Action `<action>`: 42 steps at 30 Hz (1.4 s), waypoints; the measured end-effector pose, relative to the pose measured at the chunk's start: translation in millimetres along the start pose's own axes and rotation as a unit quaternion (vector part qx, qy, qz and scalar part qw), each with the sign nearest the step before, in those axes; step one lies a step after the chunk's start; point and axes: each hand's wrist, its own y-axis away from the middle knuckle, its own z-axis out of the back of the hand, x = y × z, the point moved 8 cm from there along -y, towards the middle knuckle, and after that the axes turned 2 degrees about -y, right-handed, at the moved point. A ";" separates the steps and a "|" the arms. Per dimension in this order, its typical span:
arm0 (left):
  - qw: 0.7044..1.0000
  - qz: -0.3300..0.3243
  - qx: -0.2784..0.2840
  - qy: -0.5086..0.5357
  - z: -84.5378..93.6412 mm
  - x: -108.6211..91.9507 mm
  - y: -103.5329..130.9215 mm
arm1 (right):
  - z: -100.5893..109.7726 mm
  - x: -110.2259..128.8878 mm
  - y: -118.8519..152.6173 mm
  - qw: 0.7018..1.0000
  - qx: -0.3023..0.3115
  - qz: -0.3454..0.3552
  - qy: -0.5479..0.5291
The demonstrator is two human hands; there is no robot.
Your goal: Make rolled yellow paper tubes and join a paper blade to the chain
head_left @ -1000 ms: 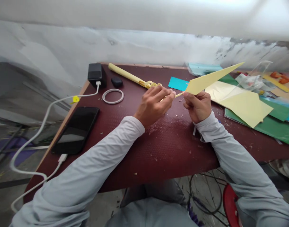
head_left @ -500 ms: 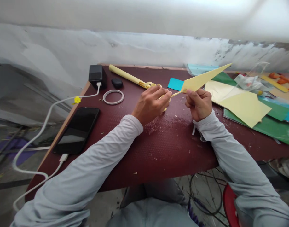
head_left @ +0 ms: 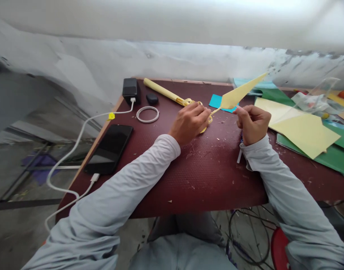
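My left hand (head_left: 191, 122) is closed over thin yellow paper strips (head_left: 203, 130) near the middle of the table. A pointed yellow paper piece (head_left: 241, 93) rises from a narrow stem that runs to these fingers. To its right my right hand (head_left: 253, 122) is closed, thumb against the fingers, beside the lower corner of the piece; what it pinches is too small to make out. A yellow paper roll (head_left: 160, 90) lies behind my left hand, its slit end towards the strips. Behind the pointed piece lies a blue card (head_left: 216, 100).
At the left are a black phone (head_left: 110, 148), a black adapter (head_left: 131, 90) with a white cable, a black case (head_left: 152, 98) and a white ring (head_left: 147, 114). Yellow sheets (head_left: 309, 131), green sheets (head_left: 335, 161) and plastic wrap (head_left: 308, 100) cover the right side.
My right hand has moved away to the right from the pointed yellow piece's base, which it held before. The camera view has shifted slightly left. My left hand keeps its hold.
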 end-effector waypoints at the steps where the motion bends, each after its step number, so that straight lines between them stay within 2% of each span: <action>1: 1.000 0.009 -0.002 0.002 0.2 1.1 0.1 | 0.2 5.5 2.3 0.999 -0.007 0.031 0.033; 3: 0.999 0.030 -0.008 0.011 1.4 3.5 0.3 | -1.4 14.2 6.5 0.993 -0.014 0.083 0.088; 5: 0.999 0.043 -0.009 0.023 2.5 3.8 0.1 | -6.9 12.0 7.6 0.991 0.012 0.081 0.103; 8: 0.999 0.033 -0.007 0.035 4.9 -1.7 -1.2 | -10.2 0.3 6.0 0.997 0.029 0.040 0.066; 13: 0.999 -0.020 -0.020 0.035 10.5 -16.2 -2.6 | -19.5 -21.0 5.9 0.993 0.061 -0.071 -0.076; 18: 0.998 -0.050 -0.015 0.045 11.0 -22.7 -2.0 | -28.0 -14.9 9.5 0.978 0.074 -0.104 -0.163; 26: 0.997 -0.073 0.002 0.040 12.5 -23.7 -1.2 | -23.5 -9.1 10.5 0.986 0.042 -0.075 -0.144; 33: 0.995 -0.079 0.013 0.055 13.8 -23.3 -2.0 | -21.5 -6.5 11.0 0.989 0.039 -0.051 -0.133; 42: 0.996 -0.075 -0.021 0.051 20.7 -20.2 -0.9 | -17.2 -3.7 11.1 0.997 0.025 -0.004 -0.077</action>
